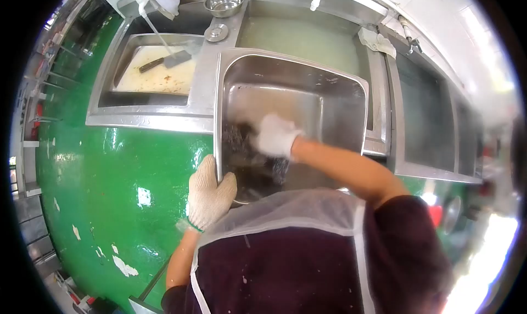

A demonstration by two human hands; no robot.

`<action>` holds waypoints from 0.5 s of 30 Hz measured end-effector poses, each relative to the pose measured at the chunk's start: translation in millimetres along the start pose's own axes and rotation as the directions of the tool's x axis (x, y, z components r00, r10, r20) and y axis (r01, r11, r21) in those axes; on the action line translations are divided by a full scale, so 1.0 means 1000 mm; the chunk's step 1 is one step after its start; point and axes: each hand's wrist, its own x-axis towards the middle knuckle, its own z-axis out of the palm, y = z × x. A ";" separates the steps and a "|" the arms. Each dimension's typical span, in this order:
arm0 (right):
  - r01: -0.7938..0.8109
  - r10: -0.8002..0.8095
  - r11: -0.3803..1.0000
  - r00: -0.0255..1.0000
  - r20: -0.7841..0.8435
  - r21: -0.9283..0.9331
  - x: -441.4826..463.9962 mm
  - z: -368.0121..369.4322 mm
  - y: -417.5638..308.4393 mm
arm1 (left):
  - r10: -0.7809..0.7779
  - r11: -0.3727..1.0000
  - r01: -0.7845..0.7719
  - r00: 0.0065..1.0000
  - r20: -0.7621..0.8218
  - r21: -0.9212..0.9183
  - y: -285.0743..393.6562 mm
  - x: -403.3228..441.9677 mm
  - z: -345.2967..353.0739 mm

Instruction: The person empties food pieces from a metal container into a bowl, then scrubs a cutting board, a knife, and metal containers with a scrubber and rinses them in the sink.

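A deep rectangular steel pan (343, 116) is tilted toward me, propped against the sink's front edge. My left hand (210, 196), in a knitted cream glove, grips its left rim, with the thumb on the inner side and the fingers outside. Inside the pan is my right hand (274, 136), in a white glove and smeared by motion. Its fingers point to the left wall, beside a dark textured patch that I cannot make out. Whether this hand holds something does not show. Another dark patch lies below the right wrist.
Behind the pan, a sink basin (302, 31) holds cloudy water. At left, a tray (126, 49) with pale liquid holds a dark-handled scraper (164, 62). A steel bowl (224, 4) and a small round lid (216, 33) sit on the ledge. A cloth (377, 42) hangs at right.
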 end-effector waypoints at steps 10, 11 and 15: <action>0.531 -0.495 0.647 0.838 0.228 -0.547 -0.011 0.006 0.067 | -0.029 0.998 0.029 0.999 0.015 -0.052 -0.003 0.016 0.001; 0.418 -0.305 0.674 0.908 0.286 -0.609 -0.019 -0.015 0.072 | -0.051 0.992 0.054 0.998 0.021 -0.118 -0.006 0.017 0.002; 0.156 -0.393 0.611 0.911 -0.126 -0.776 0.022 -0.028 0.097 | -0.093 0.986 0.097 0.995 0.036 -0.137 0.003 0.021 0.007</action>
